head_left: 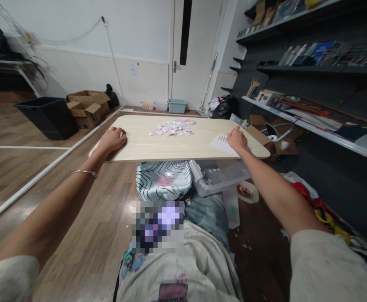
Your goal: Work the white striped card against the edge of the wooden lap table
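Note:
A low, pale wooden tabletop (pixel 139 144) with rounded corners stands in front of me. My left hand (pixel 113 139) rests at its left side, the fingers curled inward and nothing visible in them. Toward the right end, my right hand (pixel 237 139) is closed over the right edge of a white sheet (pixel 223 146) that carries rows of small brown marks. Its fingertips are partly hidden. Between the hands, toward the far edge, lies a loose heap of small white and pinkish pieces (pixel 174 127), apart from both hands.
Below the near edge are a patterned bag (pixel 164 180) and a clear plastic box (pixel 211 182). A pixelated patch (pixel 158 226) covers something on my lap. Dark shelves (pixel 312 71) line the right side. A black bin (pixel 47 117) and cardboard boxes (pixel 87 107) stand at left.

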Demonstrator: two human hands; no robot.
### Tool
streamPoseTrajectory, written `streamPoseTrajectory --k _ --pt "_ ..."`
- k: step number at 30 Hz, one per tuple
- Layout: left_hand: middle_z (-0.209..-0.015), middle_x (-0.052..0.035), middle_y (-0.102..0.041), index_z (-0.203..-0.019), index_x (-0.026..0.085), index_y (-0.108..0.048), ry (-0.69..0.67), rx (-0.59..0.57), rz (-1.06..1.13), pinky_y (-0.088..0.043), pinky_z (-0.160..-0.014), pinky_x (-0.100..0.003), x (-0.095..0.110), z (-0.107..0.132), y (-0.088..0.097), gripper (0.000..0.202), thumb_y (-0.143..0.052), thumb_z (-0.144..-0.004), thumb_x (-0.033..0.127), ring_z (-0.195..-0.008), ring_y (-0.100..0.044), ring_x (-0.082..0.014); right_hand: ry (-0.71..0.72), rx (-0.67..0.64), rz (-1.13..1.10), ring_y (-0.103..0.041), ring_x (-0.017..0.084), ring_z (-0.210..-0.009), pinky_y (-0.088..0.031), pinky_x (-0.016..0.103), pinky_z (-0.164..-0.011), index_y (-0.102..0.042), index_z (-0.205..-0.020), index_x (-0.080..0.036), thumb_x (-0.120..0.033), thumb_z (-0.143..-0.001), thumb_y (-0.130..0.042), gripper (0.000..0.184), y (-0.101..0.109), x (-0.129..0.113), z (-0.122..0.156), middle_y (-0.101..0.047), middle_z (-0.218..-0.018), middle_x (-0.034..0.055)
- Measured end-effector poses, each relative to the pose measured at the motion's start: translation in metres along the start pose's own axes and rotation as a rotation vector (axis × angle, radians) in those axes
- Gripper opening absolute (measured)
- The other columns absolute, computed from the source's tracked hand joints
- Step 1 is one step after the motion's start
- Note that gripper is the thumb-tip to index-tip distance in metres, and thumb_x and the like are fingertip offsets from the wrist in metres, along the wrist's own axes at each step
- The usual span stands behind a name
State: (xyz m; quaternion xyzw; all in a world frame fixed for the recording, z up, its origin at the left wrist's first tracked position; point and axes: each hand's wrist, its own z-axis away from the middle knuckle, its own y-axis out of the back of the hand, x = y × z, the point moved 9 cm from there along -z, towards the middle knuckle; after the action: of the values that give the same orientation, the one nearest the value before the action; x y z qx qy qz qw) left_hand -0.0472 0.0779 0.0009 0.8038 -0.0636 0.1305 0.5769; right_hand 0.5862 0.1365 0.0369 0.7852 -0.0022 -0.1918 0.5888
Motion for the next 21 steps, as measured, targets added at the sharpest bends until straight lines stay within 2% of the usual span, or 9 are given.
streamPoseTrajectory --k 4,8,13,18,21 --pt "-0.162 -0.0301 -0.080 -0.142 0.017 -0.087 0.079 -0.034 -0.039 -0.058 -0.141 -0.060 -0.001 0.002 -0.002 0.056 -0.056 -0.107 0.049 -0.157 -0.073 -0.0492 0.033 -0.002 0.006 -0.081 0.043 -0.153 -0.062 0.054 -0.128 -0.068 -0.174 -0.014 -0.027 -0.124 -0.050 0.055 -0.004 -0.016 0.002 -0.081 -0.161 0.0311" --pt "-0.158 -0.0277 -0.083 -0.143 0.019 -0.087 0.060 -0.014 -0.028 -0.059 -0.141 -0.062 -0.002 0.000 -0.003 0.054 -0.062 -0.105 0.049 -0.156 -0.074 -0.0502 0.048 -0.008 0.017 -0.081 0.042 -0.152 -0.062 0.052 -0.128 -0.074 -0.171 -0.013 -0.025 -0.127 -0.051 0.052 -0.007 -0.026 0.005 -0.083 -0.158 0.0310" --pt "-0.154 -0.0278 -0.084 -0.141 0.019 -0.088 0.053 0.001 -0.031 -0.060 -0.138 -0.063 -0.005 -0.002 -0.006 0.054 -0.058 -0.105 0.045 -0.153 -0.075 -0.0502 0.071 -0.022 0.030 -0.081 0.043 -0.155 -0.062 0.052 -0.129 -0.080 -0.168 -0.013 -0.024 -0.129 -0.048 0.052 -0.009 -0.038 0.008 -0.083 -0.160 0.0315" --pt "-0.158 -0.0280 -0.083 -0.144 0.017 -0.089 0.055 0.015 -0.050 -0.061 -0.138 -0.059 -0.008 -0.004 -0.008 0.056 -0.057 -0.105 0.043 -0.154 -0.076 -0.0477 0.087 -0.029 0.040 -0.081 0.044 -0.156 -0.062 0.053 -0.129 -0.079 -0.169 -0.013 -0.024 -0.128 -0.047 0.054 -0.012 -0.046 0.009 -0.083 -0.162 0.0320" --pt "-0.157 -0.0282 -0.084 -0.145 0.018 -0.089 0.034 0.014 -0.049 -0.063 -0.135 -0.062 -0.009 -0.005 -0.009 0.058 -0.057 -0.105 0.043 -0.152 -0.076 -0.0489 0.098 -0.030 0.043 -0.081 0.044 -0.156 -0.062 0.053 -0.128 -0.079 -0.169 -0.014 -0.025 -0.128 -0.046 0.053 -0.012 -0.050 0.010 -0.083 -0.162 0.0315"
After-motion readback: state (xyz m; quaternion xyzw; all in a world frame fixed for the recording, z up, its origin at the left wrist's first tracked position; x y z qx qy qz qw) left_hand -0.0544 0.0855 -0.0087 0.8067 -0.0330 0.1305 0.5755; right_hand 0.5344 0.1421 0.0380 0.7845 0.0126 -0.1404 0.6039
